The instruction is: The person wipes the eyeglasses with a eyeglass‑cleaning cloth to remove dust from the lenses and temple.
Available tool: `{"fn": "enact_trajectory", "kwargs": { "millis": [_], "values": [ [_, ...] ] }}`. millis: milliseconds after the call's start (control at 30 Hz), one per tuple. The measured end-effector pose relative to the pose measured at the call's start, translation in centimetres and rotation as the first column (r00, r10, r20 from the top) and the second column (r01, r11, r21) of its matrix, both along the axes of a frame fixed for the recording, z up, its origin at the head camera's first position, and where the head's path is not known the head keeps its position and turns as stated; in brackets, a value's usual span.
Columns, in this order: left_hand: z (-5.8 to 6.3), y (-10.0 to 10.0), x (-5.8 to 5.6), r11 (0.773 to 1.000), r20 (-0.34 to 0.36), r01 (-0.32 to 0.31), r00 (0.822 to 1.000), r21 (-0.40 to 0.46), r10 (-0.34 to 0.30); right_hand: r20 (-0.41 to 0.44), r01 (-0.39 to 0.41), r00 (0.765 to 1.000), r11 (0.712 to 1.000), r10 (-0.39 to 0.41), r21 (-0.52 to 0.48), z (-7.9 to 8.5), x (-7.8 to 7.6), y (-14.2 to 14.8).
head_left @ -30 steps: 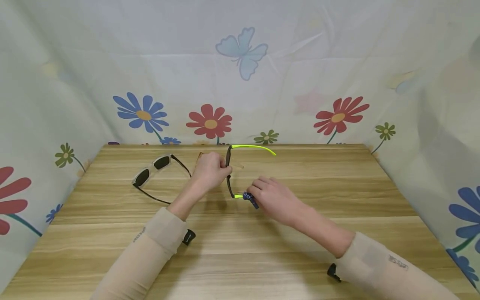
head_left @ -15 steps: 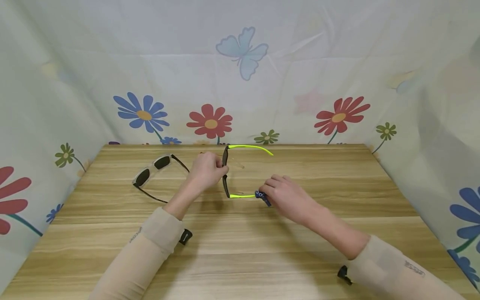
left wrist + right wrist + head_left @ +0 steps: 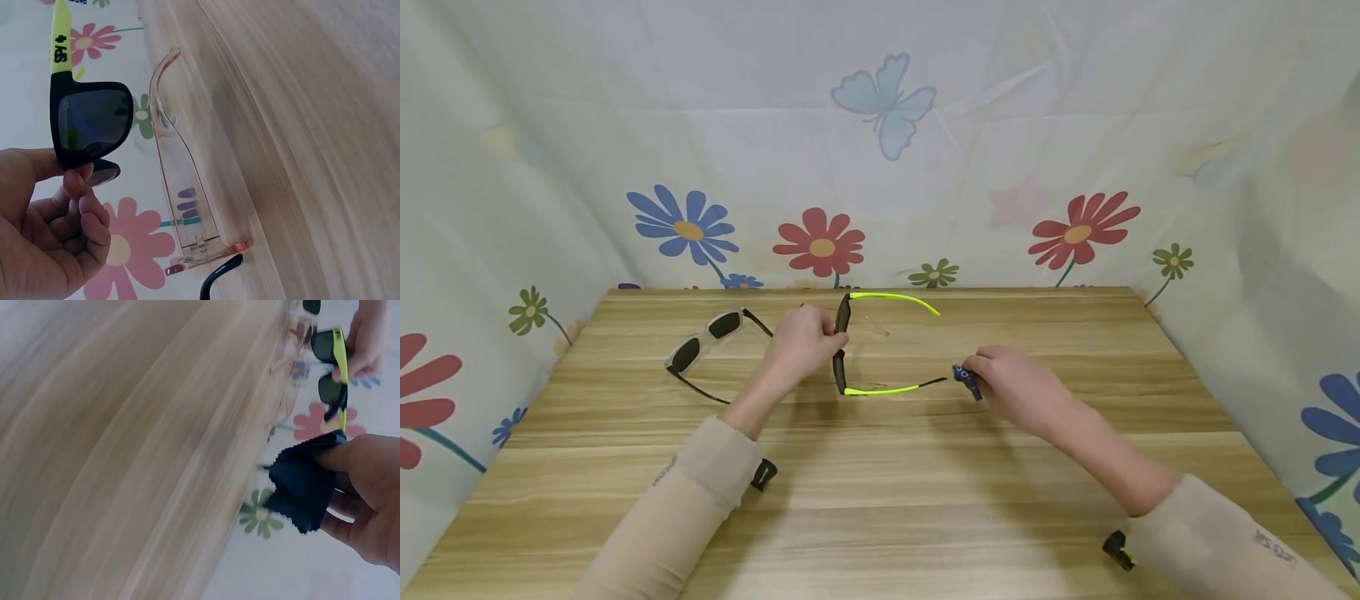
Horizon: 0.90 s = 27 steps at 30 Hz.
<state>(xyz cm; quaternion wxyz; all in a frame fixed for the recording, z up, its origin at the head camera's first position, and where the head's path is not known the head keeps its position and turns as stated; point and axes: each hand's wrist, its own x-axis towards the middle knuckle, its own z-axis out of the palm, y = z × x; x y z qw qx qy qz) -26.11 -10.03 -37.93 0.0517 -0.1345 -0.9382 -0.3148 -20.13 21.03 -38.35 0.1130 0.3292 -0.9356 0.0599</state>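
Note:
Black sunglasses [image 3: 841, 373] with yellow-green temples are held above the table by my left hand [image 3: 801, 342], which pinches the frame at the bridge. Their temples stand unfolded and point right in the head view. In the left wrist view, thumb and fingers of the left hand [image 3: 56, 219] grip the frame below one dark lens [image 3: 97, 122]. My right hand [image 3: 1018, 387] pinches a dark blue cleaning cloth [image 3: 967, 382] just off the black tip of the nearer temple. Zigzag edges of the cloth [image 3: 303, 481] show in the right wrist view.
Clear-framed sunglasses [image 3: 703, 337] with black temples lie unfolded at the left of the wooden table [image 3: 880, 500]. Behind the left hand are transparent pinkish glasses [image 3: 187, 187], mostly hidden in the head view. A flowered cloth backdrop [image 3: 880, 167] borders the table.
My right hand has drawn the cloth rightward along the nearer temple and off its tip, baring the temple. My left hand has shifted slightly left with the sunglasses.

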Motion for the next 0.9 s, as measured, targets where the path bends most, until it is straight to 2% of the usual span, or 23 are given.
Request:
{"fn": "enact_trajectory", "kwargs": {
  "millis": [133, 367, 500, 633, 900],
  "values": [
    [-0.1, 0.0, -0.3, 1.0, 0.005, -0.008, 1.0, 0.001, 0.008, 0.054, 0.058, 0.997, 0.998, -0.058, -0.012, 0.1, -0.1, 1.1],
    [-0.2, 0.8, -1.1, 1.0, 0.072, -0.03, 0.997, 0.002, 0.03, 0.096, 0.08, 0.992, 0.997, -0.081, 0.006, -0.5, 0.0, 1.9],
    [-0.1, 1.5, -1.7, 0.999, 0.119, -0.044, 0.992, -0.027, 0.047, 0.092, 0.078, 0.993, 0.997, -0.078, 0.007, -1.0, 0.1, 1.9],
    [0.0, 2.3, -2.4, 0.996, 0.131, -0.049, 0.99, -0.074, 0.058, 0.1, 0.063, 0.993, 0.998, -0.064, 0.008, -1.4, 0.2, 1.9],
    [-0.9, 4.4, -4.3, 0.995, 0.163, -0.038, 0.985, -0.095, 0.053, 0.125, 0.028, 0.992, 1.0, -0.026, -0.014, -2.1, 0.9, 1.8]
  ]
}}
